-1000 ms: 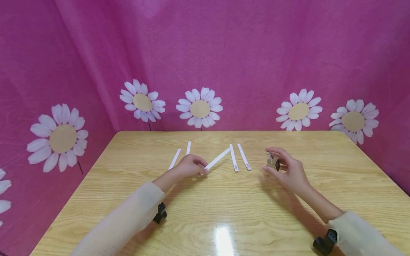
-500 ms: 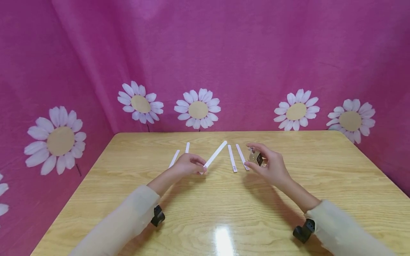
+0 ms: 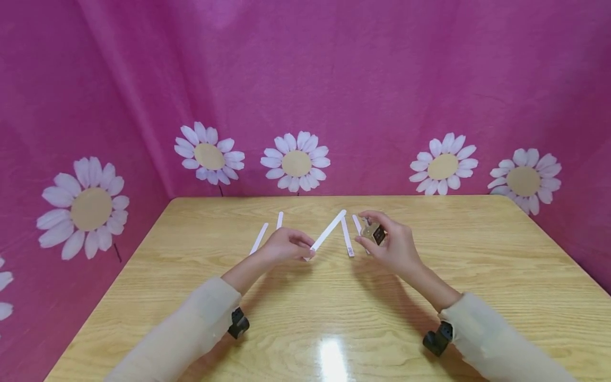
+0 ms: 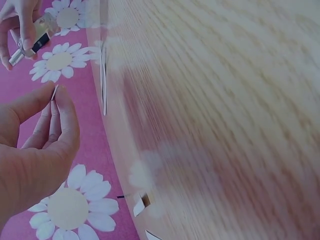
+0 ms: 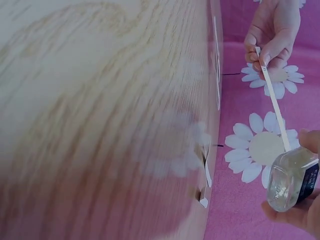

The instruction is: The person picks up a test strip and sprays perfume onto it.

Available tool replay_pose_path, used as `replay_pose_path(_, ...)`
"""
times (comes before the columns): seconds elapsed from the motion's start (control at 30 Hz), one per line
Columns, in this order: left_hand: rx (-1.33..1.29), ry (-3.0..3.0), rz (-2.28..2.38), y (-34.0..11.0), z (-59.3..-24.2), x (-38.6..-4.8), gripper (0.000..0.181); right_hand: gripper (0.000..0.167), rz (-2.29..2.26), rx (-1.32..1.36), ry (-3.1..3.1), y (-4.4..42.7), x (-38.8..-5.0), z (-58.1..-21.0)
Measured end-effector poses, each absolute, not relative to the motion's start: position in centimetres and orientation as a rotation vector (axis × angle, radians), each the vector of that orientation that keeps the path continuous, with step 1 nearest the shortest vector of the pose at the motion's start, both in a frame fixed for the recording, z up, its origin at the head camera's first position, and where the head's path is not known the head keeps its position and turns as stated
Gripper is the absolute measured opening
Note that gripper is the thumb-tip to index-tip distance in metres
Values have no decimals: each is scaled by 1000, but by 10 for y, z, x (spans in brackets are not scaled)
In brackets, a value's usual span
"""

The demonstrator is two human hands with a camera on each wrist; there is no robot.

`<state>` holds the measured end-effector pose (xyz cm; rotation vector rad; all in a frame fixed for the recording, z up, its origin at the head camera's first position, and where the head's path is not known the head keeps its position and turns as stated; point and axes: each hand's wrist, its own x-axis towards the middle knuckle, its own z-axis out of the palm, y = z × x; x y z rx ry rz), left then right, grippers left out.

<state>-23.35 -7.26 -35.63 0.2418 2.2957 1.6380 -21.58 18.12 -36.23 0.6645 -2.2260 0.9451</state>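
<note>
From where I sit, I read the step in hand as bringing a white strip (image 3: 329, 231) and a glass bottle (image 3: 373, 232) together in the air above the tabletop (image 3: 286, 318), closer to its far edge than to the side nearest the person. I have the left hand (image 3: 286, 245) pinching the strip by its lower end, thumb against fingers, so the free end slants up toward the far edge. The right hand (image 3: 393, 246) grips the bottle between thumb and fingers, its dark label (image 5: 309, 181) facing outward, on the right-edge side of the strip. In the head view a gap shows between strip tip and bottle, though the right wrist view overlaps them; I cannot tell whether the top is being pressed. Two loose strips (image 3: 259, 237) lie toward the left edge, partly behind the left hand, and two other strips (image 3: 348, 239) lie below the raised tip and the bottle. As I judge it, the next move calls for lining up the bottle's neck with the strip's free end, close but without knocking it, while the left pinch holds firm; a loose pinch could let so thin a strip swing aside.
</note>
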Motion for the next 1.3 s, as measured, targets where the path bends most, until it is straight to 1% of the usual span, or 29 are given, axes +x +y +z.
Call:
replay_pose_path(0.23,252,2284,1648,-72,-354,-231,24,52,921,600,-2235,181,-215,-361)
replay_pose_path(0.53,258,2270,1670,-74,-352,-232,25,46,929,615,-2223,182,-210,-363)
replay_pose_path(0.73,226,2278,1678,-77,-356,-232,24,49,966,595,-2223,186,-207,-362)
replay_pose_path(0.83,188,2288,1679,-81,-360,-234,24,49,977,588,-2241,188,-205,-360)
replay_pose_path(1.3,-177,2339,1723,-102,-372,-245,27,53,1011,544,-2238,200,-201,-356)
